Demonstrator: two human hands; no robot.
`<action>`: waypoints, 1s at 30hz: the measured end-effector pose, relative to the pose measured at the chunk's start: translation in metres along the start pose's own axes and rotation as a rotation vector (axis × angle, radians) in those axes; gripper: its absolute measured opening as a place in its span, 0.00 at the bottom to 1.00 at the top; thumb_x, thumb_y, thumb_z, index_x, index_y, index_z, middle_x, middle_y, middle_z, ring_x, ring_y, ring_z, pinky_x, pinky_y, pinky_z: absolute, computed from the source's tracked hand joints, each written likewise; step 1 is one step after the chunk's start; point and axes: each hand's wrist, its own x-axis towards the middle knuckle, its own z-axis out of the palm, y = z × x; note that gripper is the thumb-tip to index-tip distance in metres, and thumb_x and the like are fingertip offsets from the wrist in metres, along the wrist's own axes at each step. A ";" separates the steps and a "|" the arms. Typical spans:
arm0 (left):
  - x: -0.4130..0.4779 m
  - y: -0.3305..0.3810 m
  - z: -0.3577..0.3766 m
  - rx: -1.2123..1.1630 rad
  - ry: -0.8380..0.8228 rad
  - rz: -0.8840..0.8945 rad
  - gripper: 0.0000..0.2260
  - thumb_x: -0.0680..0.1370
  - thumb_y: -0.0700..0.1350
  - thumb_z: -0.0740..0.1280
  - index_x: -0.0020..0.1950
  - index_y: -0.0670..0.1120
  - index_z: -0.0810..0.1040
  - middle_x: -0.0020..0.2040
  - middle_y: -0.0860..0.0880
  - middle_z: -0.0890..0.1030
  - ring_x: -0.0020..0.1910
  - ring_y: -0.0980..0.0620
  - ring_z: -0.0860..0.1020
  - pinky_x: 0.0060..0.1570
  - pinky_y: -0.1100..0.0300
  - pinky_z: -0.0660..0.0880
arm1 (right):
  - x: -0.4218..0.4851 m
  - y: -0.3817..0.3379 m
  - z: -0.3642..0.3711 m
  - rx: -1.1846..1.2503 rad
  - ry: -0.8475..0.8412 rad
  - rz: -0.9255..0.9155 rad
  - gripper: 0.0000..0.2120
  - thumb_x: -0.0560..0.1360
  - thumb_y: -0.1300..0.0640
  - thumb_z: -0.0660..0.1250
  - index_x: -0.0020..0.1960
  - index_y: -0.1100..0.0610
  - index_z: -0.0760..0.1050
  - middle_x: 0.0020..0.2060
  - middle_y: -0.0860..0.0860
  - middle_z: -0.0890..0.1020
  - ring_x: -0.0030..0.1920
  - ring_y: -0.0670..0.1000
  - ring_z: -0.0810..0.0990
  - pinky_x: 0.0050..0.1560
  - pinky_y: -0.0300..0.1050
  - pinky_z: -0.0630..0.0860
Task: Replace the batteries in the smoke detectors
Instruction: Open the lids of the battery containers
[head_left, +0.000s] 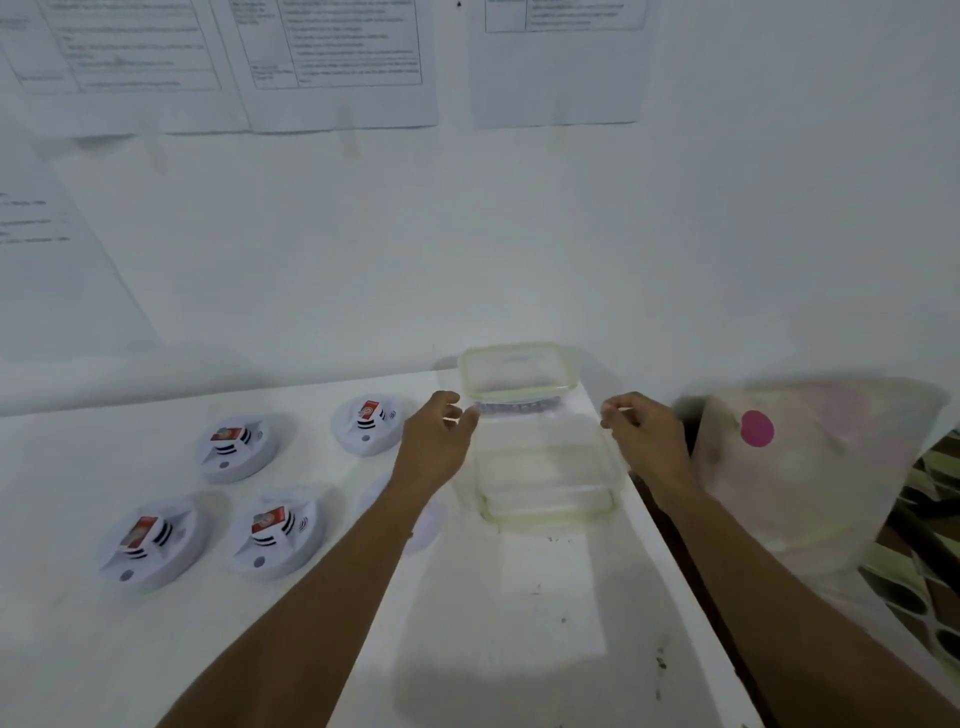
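Several white round smoke detectors lie on the white table (311, 649) at the left, among them one at the back (236, 447) and one in front (278, 530), each with a red battery showing. Another detector (428, 525) is partly hidden behind my left forearm. A blurred clear container with a green rim (545, 488) sits at the table's right side. My left hand (436, 441) and right hand (644, 436) pinch its far corners. Behind it stands a second clear box (519, 364) with dark items inside.
The table's right edge (670, 545) runs close to my right forearm, with a dark gap beyond. A translucent plastic bag with a pink dot (757, 428) sits past that edge. Printed sheets (337, 62) hang on the white wall behind.
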 end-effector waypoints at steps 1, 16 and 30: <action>0.009 0.004 0.001 -0.019 -0.003 -0.009 0.18 0.80 0.51 0.64 0.66 0.45 0.73 0.58 0.48 0.80 0.50 0.53 0.77 0.49 0.60 0.72 | 0.012 -0.002 0.002 0.002 -0.023 0.000 0.05 0.77 0.54 0.66 0.48 0.52 0.80 0.43 0.50 0.85 0.44 0.50 0.81 0.48 0.49 0.77; 0.108 -0.009 0.025 -0.558 -0.005 -0.332 0.10 0.74 0.33 0.71 0.51 0.44 0.76 0.50 0.39 0.80 0.45 0.44 0.78 0.46 0.51 0.76 | 0.122 -0.008 0.052 0.251 -0.246 0.171 0.06 0.76 0.57 0.71 0.52 0.51 0.77 0.52 0.59 0.82 0.53 0.59 0.82 0.51 0.54 0.82; 0.108 -0.013 0.025 -0.262 -0.078 -0.089 0.18 0.78 0.39 0.68 0.68 0.48 0.75 0.68 0.52 0.73 0.63 0.55 0.71 0.59 0.61 0.67 | 0.142 -0.013 0.058 0.260 -0.218 0.290 0.22 0.73 0.62 0.73 0.64 0.59 0.69 0.60 0.60 0.76 0.58 0.59 0.78 0.59 0.58 0.78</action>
